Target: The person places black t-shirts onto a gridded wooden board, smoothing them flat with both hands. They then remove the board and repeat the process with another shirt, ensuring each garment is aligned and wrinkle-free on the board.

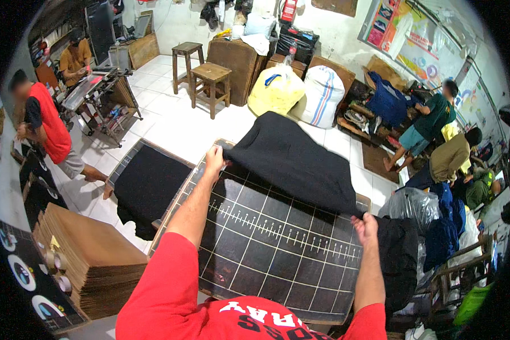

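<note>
A black garment is stretched across the far edge of a dark gridded board with a white ruler scale. My left hand grips its left corner at the board's upper left. My right hand grips its other end at the board's right edge, fingers curled. The middle of the fabric arches away from me, beyond my hands. Another board at the left carries a piece of black fabric. More black cloth lies just beyond my right arm.
Cardboard sheets are stacked at lower left. Co-workers stand at left and at right. Stools, a yellow sack and a white sack stand against the back; plastic-wrapped bundles pile at the right.
</note>
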The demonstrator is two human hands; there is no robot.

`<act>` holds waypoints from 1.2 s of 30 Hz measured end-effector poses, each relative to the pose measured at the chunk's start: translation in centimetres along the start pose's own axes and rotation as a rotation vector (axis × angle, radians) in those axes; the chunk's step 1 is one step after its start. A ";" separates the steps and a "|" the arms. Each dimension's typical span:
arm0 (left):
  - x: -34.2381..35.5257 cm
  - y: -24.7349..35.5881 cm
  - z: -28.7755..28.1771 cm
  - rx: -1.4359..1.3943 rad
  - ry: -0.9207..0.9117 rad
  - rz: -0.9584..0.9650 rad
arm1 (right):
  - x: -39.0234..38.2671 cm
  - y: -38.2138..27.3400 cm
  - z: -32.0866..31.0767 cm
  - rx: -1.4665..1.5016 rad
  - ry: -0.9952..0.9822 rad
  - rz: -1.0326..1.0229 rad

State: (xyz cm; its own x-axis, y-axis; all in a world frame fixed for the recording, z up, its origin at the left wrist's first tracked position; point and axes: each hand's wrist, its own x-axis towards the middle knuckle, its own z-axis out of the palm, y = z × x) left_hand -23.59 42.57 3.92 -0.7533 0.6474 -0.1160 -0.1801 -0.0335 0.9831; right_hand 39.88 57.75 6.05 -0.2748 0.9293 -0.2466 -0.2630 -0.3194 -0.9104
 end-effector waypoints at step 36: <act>-24.5 -3.0 -17.3 0.040 -0.070 -0.258 | -23.6 5.9 -7.0 -0.291 0.054 0.398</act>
State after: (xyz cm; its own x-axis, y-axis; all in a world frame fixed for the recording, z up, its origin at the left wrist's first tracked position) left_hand -15.50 13.64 1.35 -0.6399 0.6816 -0.3548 -0.3343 0.1689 0.9272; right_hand 51.29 35.25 4.12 -0.2513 0.7565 -0.6037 0.1241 -0.5934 -0.7953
